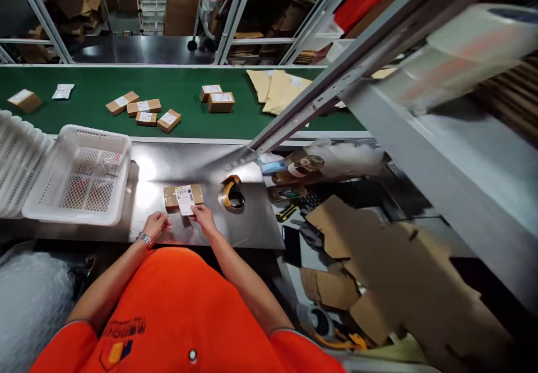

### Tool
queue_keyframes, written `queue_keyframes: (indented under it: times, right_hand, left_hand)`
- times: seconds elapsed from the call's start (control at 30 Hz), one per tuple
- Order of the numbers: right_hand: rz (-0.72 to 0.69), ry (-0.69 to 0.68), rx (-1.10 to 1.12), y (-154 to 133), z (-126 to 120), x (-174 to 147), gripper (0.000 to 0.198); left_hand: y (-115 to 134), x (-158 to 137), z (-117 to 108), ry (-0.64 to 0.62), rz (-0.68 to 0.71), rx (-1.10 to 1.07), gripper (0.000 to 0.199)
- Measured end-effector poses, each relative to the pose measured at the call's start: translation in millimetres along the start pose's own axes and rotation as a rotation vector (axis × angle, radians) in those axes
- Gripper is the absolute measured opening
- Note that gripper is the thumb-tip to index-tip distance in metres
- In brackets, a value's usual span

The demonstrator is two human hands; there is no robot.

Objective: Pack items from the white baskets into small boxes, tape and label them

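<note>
A small box (182,196) lies flat on the steel counter (197,165), just ahead of both hands. The right hand (203,216) pinches the label (185,200), seemingly pressing it onto the box; the left hand (155,224) rests beside, fingers loose and empty, perhaps steadying. A tape roll (232,193) sits near.

We're looking at a steel bench (197,162) carrying a white basket (79,174), a small box (182,196) with its label (185,199) hanging over the near edge, and a tape roll (233,195). Behind it we're seeing a green belt (84,87) carrying labelled boxes (143,112), a white pouch (63,91) and tan mailers (277,90).
</note>
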State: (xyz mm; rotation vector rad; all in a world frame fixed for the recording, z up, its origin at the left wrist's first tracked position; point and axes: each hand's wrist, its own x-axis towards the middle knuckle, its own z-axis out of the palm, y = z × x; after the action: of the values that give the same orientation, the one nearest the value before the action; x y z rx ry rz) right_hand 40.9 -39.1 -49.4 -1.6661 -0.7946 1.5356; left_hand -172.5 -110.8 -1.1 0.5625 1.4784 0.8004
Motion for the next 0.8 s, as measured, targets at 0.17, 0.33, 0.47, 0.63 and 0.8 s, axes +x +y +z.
queue_keyframes:
  times: [0.17,0.33,0.47,0.63,0.8]
  right_hand:
    - [0.069,0.07,-0.012,12,10,3,0.024]
    - [0.086,0.098,0.019,10,16,10,0.022]
    - [0.123,0.08,0.026,9,16,15,0.029]
    - [0.166,0.008,0.034,12,5,17,0.025]
    - [0.202,-0.076,0.022,14,-5,23,0.024]
  left_hand:
    - [26,39,-5,0.042,0.479,0.59,0.009]
    - [53,81,24,-0.083,0.712,1.022,0.022]
    - [56,105,45,-0.202,0.716,1.236,0.038]
    - [46,111,43,-0.3,0.663,1.187,0.063]
    - [48,103,42,-0.303,0.6,1.175,0.072]
